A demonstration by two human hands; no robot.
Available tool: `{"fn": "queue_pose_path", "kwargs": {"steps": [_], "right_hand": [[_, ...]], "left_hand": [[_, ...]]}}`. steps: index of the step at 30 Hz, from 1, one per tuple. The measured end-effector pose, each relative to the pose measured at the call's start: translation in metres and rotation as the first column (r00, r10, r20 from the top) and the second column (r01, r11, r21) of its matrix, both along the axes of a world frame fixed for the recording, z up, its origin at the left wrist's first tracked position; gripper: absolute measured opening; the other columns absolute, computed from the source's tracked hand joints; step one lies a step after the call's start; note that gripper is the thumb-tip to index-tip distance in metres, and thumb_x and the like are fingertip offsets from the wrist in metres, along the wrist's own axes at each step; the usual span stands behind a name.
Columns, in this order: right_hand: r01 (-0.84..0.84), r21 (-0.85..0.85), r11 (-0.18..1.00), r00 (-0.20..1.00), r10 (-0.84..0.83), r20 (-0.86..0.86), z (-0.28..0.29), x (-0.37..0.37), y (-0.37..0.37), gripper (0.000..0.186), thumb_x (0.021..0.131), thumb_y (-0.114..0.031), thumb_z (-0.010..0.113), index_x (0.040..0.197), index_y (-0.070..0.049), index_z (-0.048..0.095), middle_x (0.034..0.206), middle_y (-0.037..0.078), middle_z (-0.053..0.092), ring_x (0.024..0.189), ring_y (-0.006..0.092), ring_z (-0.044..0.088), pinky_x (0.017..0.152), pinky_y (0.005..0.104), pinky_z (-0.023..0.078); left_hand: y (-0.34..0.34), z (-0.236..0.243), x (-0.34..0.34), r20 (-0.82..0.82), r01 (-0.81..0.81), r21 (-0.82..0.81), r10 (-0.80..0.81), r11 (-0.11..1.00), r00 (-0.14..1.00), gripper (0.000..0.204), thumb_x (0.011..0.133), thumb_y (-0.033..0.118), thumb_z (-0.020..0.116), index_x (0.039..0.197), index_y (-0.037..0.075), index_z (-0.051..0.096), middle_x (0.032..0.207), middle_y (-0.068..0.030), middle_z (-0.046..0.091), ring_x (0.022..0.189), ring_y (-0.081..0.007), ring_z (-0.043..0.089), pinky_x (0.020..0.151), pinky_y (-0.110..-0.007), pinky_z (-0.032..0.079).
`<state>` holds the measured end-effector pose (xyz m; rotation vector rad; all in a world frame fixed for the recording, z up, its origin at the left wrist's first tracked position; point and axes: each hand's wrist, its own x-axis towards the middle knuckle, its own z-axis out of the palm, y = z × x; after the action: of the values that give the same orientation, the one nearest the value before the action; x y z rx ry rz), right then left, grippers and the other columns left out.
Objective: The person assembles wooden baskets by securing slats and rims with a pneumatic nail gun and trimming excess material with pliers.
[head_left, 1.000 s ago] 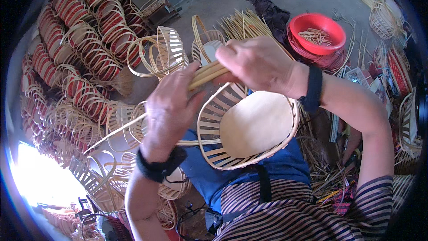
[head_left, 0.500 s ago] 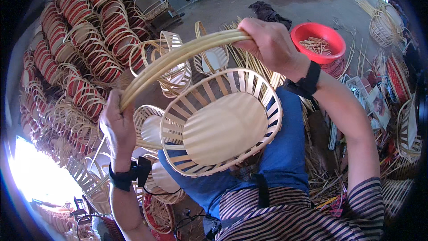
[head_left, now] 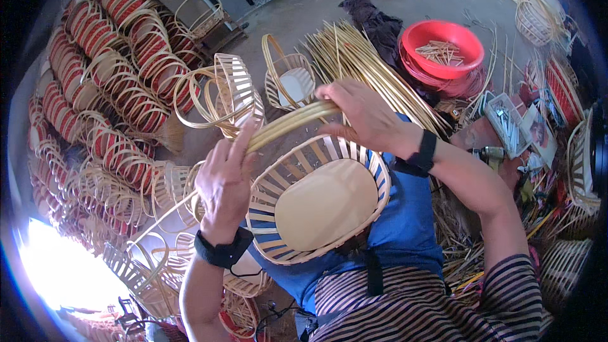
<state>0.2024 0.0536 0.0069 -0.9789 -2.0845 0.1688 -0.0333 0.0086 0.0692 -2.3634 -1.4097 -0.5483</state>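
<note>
An oval woven basket (head_left: 326, 202) of pale slats, with a smooth flat base, rests tilted on my lap. Over its far left rim passes a bundle of bent bamboo strips (head_left: 291, 125), lying side by side in a shallow arch. My left hand (head_left: 225, 183) is closed round the left end of the bundle, its fingers fairly straight on top. A thin strip end (head_left: 166, 215) sticks out below that hand toward the lower left. At the other end, my right hand (head_left: 364, 117) grips the strips between thumb and fingers. Where the strips end inside each hand is hidden.
Stacked red-and-tan baskets (head_left: 114, 82) fill the left side. Finished handled baskets (head_left: 288, 79) stand ahead. A heap of bamboo sticks (head_left: 373, 76) lies beyond my right hand, near a red basin (head_left: 443, 47) holding short pegs. A drill (head_left: 491, 152) and a tool tray (head_left: 506, 123) are at right.
Both hands have come down and closer together, the left one moving right. The strip bundle has dropped from a high, wide arch to just above the basket's far rim.
</note>
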Motion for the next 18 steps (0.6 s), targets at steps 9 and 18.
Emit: {"fn": "queue_pose_path", "kwargs": {"steps": [9, 18], "right_hand": [[0.921, -0.385, 0.055, 0.263, -0.818, 0.511, -0.209, 0.226, -0.158, 0.047, 0.069, -0.016, 0.060, 0.106, 0.002, 0.039, 0.100, 0.015, 0.047, 0.093, 0.0244, 0.046, 0.080, 0.0338, 0.036], [0.888, -0.414, 0.198, 0.365, -0.852, 0.375, -0.220, 0.251, -0.155, 0.034, 0.068, -0.014, 0.060, 0.094, 0.002, 0.045, 0.084, 0.015, 0.053, 0.078, 0.0268, 0.051, 0.068, 0.0349, 0.039]], "left_hand": [[-0.008, 0.005, -0.003, 0.015, -0.095, 0.036, 0.095, 0.995, 0.995, 0.048, 0.068, 0.009, 0.056, 0.114, 0.017, 0.045, 0.063, -0.0057, 0.039, 0.058, -0.0206, 0.045, 0.054, -0.033, 0.039], [-0.001, 0.001, 0.002, -0.030, -0.081, 0.108, 0.084, 0.991, 0.996, 0.043, 0.068, 0.013, 0.057, 0.108, 0.009, 0.044, 0.066, -0.0069, 0.042, 0.061, -0.0219, 0.047, 0.052, -0.033, 0.039]]}}
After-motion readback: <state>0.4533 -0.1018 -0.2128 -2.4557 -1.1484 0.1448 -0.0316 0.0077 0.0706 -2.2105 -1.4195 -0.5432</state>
